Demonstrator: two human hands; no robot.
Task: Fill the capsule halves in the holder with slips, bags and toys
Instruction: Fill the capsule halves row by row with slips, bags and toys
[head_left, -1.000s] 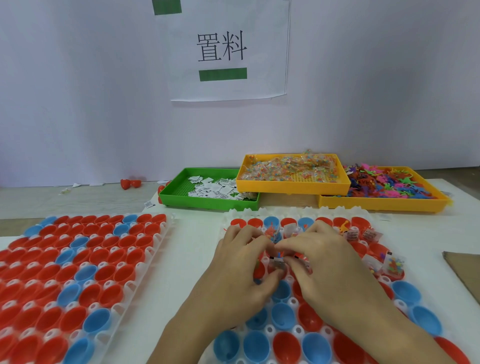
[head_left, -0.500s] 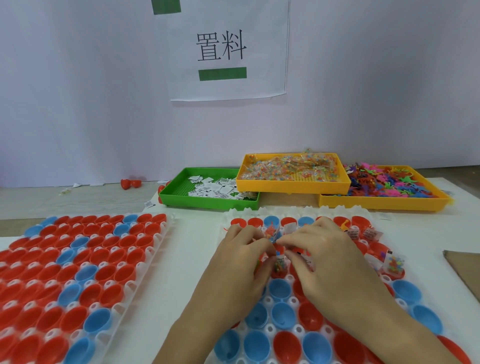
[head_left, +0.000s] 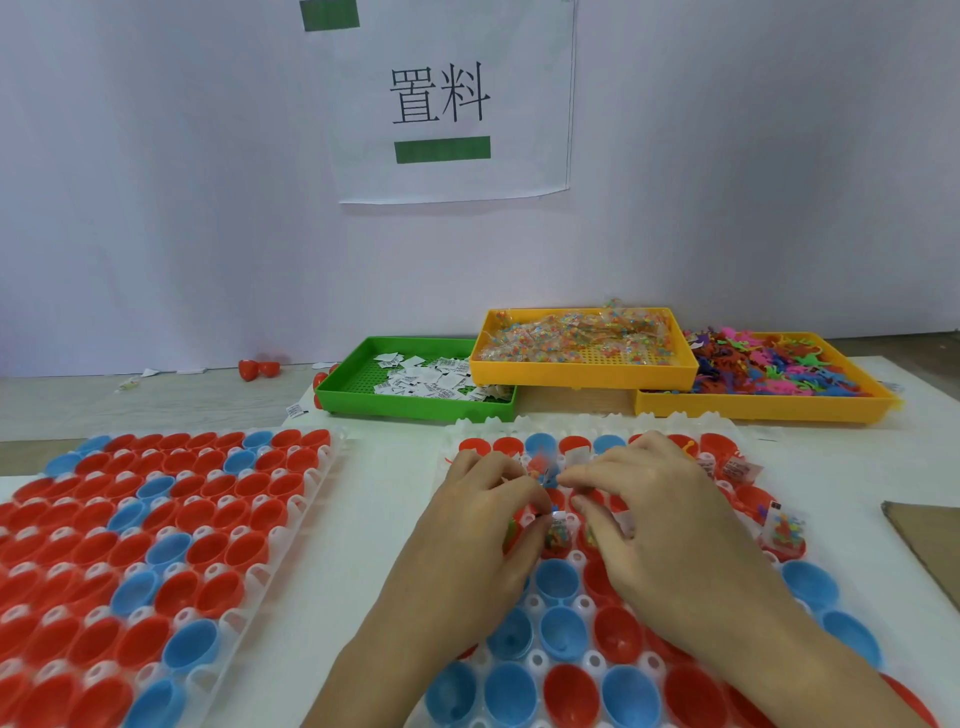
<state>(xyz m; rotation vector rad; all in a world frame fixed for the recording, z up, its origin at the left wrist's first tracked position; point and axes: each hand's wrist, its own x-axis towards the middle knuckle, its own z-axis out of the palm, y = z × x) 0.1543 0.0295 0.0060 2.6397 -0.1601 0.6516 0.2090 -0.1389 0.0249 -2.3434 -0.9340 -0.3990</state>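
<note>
Red and blue capsule halves fill a white holder (head_left: 535, 660) at lower centre-right of the frame, open sides up. Both hands sit over its middle rows. Left hand (head_left: 467, 535) lies palm down, fingers curled, fingertips meeting near a small clear bag of coloured beads (head_left: 557, 535) that sits in a red half between the two hands; whether the fingers actually pinch the bag, cannot tell. Right hand (head_left: 654, 519) also palm down, fingers bent toward the same spot, index and thumb close together just right of the bag; grip unclear, cannot tell.

Far rows of the holder already hold stuff: slips and bags stick out of halves at right, one bead bag (head_left: 784, 530) stands in a red half near the right edge. Near rows show bare halves.

Second holder (head_left: 311, 499) at lower left, packed with red and blue halves.

Behind, mid-frame: green tray (head_left: 343, 395) with white paper slips, yellow tray (head_left: 582, 371) with bead bags resting partly on the green one, another yellow tray (head_left: 769, 408) at right with bright plastic toys. Paper sign (head_left: 452, 98) with black characters and green bars on the wall, upper centre. Two loose red halves (head_left: 258, 370) by the wall at left. Brown cardboard edge (head_left: 930, 540) at far right.
</note>
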